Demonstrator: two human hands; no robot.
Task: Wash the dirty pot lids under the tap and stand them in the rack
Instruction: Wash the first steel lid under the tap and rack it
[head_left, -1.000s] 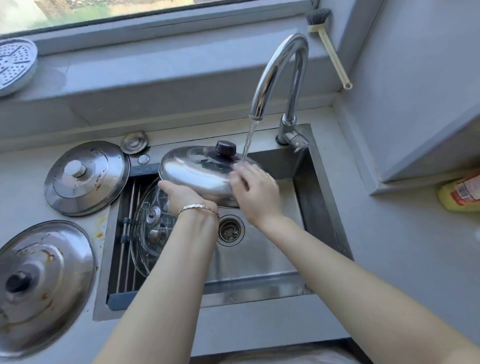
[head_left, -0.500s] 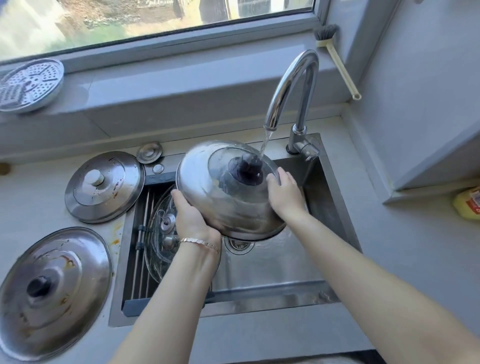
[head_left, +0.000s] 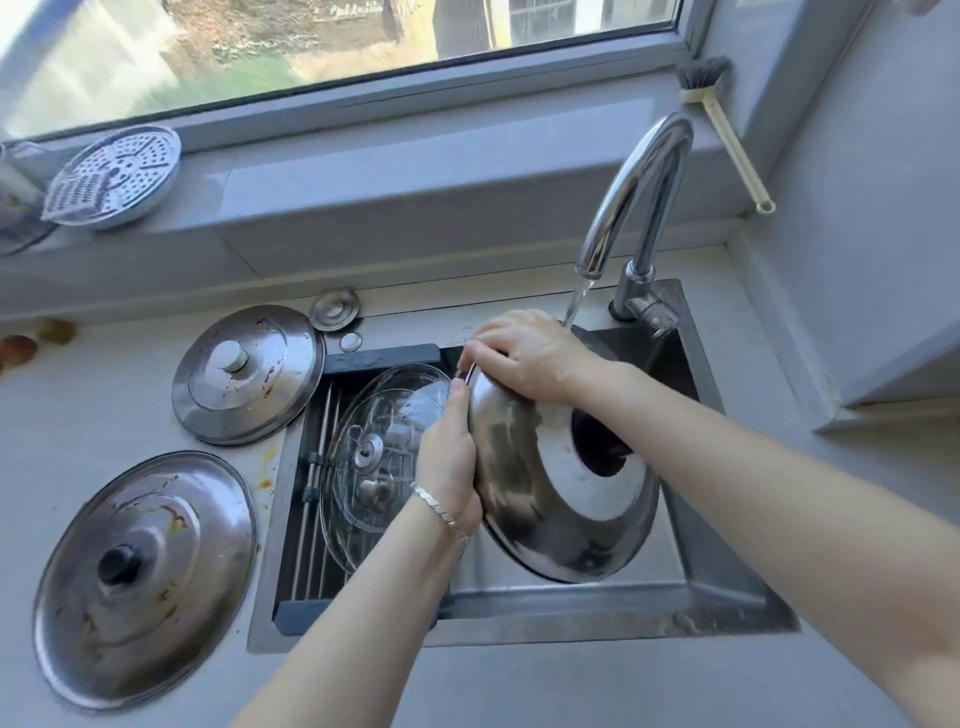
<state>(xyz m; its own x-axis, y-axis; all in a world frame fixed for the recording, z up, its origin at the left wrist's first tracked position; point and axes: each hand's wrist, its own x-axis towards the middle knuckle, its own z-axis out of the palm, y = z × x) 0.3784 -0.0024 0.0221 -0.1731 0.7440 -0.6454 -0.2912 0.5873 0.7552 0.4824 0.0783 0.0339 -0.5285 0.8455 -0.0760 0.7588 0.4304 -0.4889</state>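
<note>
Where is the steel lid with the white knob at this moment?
In the head view, the white-knob lid lies on the counter left of the sink, behind the larger black-knob lid, beside the rack.

A home kitchen: a tap (head_left: 639, 176) at 1 o'clock is running into a sink (head_left: 597, 618); a stained pot lid (head_left: 249, 400) is lying at 9 o'clock.

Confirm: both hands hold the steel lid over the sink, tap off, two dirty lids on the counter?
No, the tap is on: head view shows water running from it toward the steel lid held by left hand and right hand. Rest stands.
</note>
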